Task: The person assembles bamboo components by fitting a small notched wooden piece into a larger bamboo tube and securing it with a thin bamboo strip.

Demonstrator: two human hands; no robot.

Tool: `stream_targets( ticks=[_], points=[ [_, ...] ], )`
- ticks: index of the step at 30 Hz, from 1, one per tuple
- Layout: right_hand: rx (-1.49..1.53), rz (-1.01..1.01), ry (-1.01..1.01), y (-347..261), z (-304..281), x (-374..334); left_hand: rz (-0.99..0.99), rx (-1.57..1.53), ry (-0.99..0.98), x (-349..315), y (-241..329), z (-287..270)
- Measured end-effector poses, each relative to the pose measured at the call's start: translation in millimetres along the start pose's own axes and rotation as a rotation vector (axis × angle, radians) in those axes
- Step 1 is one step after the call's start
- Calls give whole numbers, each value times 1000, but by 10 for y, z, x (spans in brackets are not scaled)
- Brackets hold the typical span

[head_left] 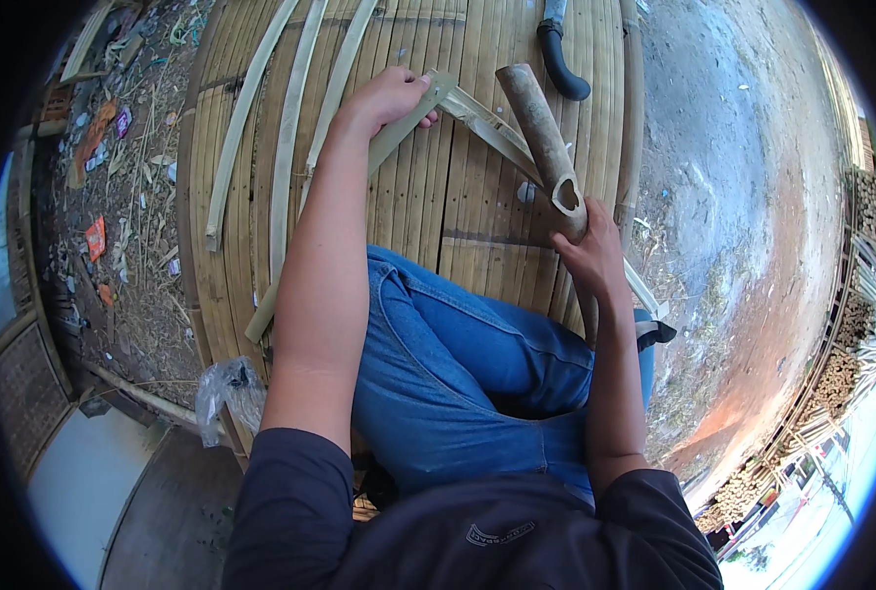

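My left hand (396, 98) is closed round a pale green bamboo strip (399, 138), thumb on top. At the fingertips this strip meets another split strip (492, 135), which slants down to the right; whether they are one bent piece I cannot tell. My right hand (595, 254) grips the lower end of a bamboo tube (536, 118), tilted with its hollow, slant-cut opening toward me. The slanting strip passes behind the tube. Below the right hand a light strip end (644, 290) sticks out, partly hidden by the wrist.
Several long bamboo strips (286, 147) lie at the left of the slatted bamboo platform (517, 265). A tool with a curved black handle (561, 69) rests at the far right. A clear plastic bag (230, 393) hangs at the near left. Stacked bamboo poles (841, 369) stand beyond the concrete ground.
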State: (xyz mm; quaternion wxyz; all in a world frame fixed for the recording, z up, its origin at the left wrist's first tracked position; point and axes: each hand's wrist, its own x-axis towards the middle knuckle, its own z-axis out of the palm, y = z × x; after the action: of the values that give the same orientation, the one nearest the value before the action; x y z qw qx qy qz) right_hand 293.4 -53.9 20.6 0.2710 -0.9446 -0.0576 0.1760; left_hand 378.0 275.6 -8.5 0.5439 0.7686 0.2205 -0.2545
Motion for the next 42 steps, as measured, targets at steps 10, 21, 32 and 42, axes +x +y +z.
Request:
stream_targets(
  ticks=[10, 21, 32, 42],
  points=[
    [-27, 12, -6, -31, 11, 20, -20, 34, -20, -25, 19, -29],
    [-41, 18, -11, -23, 22, 26, -34, 13, -36, -8, 13, -28],
    [-30, 4, 8, -19, 42, 26, -85, -219, -68, 109, -79, -3],
    [-56, 12, 5, -38, 97, 23, -171, -299, -132, 146, -91, 5]
  ],
)
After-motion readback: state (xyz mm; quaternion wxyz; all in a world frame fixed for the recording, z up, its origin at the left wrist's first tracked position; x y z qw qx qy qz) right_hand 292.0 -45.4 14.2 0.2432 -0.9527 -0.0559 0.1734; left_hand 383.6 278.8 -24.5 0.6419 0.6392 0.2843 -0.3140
